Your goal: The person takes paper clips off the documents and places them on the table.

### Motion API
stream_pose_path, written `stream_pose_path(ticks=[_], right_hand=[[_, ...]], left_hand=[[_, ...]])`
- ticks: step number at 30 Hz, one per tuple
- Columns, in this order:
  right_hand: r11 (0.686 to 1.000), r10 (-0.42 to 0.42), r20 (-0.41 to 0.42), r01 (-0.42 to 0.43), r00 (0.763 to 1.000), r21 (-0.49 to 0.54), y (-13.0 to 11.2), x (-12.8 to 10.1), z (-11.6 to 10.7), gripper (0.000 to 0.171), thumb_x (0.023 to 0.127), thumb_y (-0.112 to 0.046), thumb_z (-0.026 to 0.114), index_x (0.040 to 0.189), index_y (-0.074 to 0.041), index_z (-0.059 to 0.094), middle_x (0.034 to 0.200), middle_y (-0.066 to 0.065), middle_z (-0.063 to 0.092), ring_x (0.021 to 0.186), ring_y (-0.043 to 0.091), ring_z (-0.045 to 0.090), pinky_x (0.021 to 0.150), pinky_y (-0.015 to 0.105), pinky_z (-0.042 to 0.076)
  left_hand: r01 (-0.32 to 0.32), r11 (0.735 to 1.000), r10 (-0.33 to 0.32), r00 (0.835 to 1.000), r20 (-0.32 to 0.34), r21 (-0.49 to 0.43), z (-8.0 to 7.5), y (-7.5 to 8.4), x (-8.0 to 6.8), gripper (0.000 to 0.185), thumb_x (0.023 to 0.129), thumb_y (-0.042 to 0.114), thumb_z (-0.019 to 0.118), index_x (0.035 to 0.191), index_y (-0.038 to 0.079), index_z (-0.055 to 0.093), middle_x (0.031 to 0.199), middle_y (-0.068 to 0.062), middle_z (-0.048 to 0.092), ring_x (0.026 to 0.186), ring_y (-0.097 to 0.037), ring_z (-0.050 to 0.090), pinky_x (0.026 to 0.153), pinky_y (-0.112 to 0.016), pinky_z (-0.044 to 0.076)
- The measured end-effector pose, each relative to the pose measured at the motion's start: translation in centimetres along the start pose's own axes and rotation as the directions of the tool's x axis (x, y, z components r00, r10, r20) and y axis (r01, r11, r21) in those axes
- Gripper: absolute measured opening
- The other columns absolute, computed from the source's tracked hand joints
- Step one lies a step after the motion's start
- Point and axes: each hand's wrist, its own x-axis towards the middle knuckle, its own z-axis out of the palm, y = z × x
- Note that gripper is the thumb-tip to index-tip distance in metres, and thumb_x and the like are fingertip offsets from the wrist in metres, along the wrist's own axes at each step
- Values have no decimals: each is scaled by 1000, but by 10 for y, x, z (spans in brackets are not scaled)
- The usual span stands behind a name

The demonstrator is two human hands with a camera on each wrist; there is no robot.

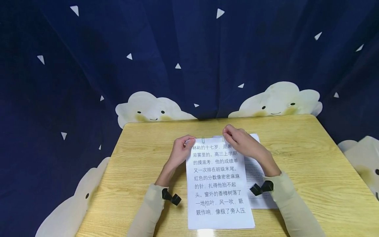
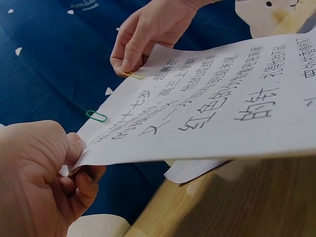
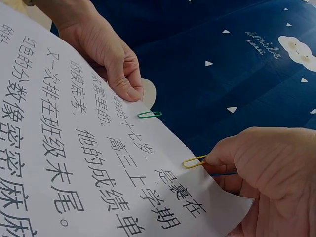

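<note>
A sheet of paper [image 1: 217, 222] with large printed Chinese text is held up over the table. My left hand [image 1: 180, 150] pinches its top left corner between thumb and fingers. On the top edge sits a green paper clip [image 2: 97, 116], a little in from that corner. Farther right along the same edge, my right hand [image 1: 244, 143] pinches the outer end of a yellow paper clip [image 3: 194, 162], which is partly on the paper. A thin blue piece [image 3: 224, 173] shows by the right fingers, mostly hidden by the hand.
Another printed sheet [image 1: 262, 200] with small text lies on the wooden table [image 1: 142, 171], partly covered by the held paper and right arm. Behind the table hangs a dark blue curtain [image 1: 189, 42] with white triangles and clouds. Small black cubes [image 1: 176, 199] are strapped at both wrists.
</note>
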Motion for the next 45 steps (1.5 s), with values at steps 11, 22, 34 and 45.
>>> stream_pose_path(ticks=[11,22,34,45], right_hand=[[1000,3,-12,-3,1000,7,4,0,-1,11,111,-16,52,109,-8,59,80,-2,52,69,15,52,64,30,41],[1000,-8,-26,8,1000,11,4,0,-5,11,110,-16,54,107,-8,61,80,-3,52,71,14,51,68,32,42],[999,-25,-24,26,999,38,5,0,-5,6,108,-13,59,104,-11,64,79,-4,53,71,14,51,68,31,42],[999,-33,-26,34,999,34,14,-3,-8,6,107,-11,60,102,-11,64,80,-4,56,72,13,53,68,30,44]], left_hand=[[-3,1000,3,1000,12,-11,3,0,2,19,107,8,59,106,-1,76,91,-14,75,63,-14,65,55,-23,49],[-10,1000,11,1000,29,-20,2,-2,0,21,108,9,57,105,-1,76,90,-14,74,64,-14,65,55,-23,48],[15,996,-12,999,43,-83,1,14,-6,22,107,5,56,106,-7,74,93,-23,74,69,-23,68,64,-23,51],[46,992,-38,997,72,-119,5,29,-10,21,107,1,55,108,-10,72,95,-25,74,67,-23,68,61,-22,50]])
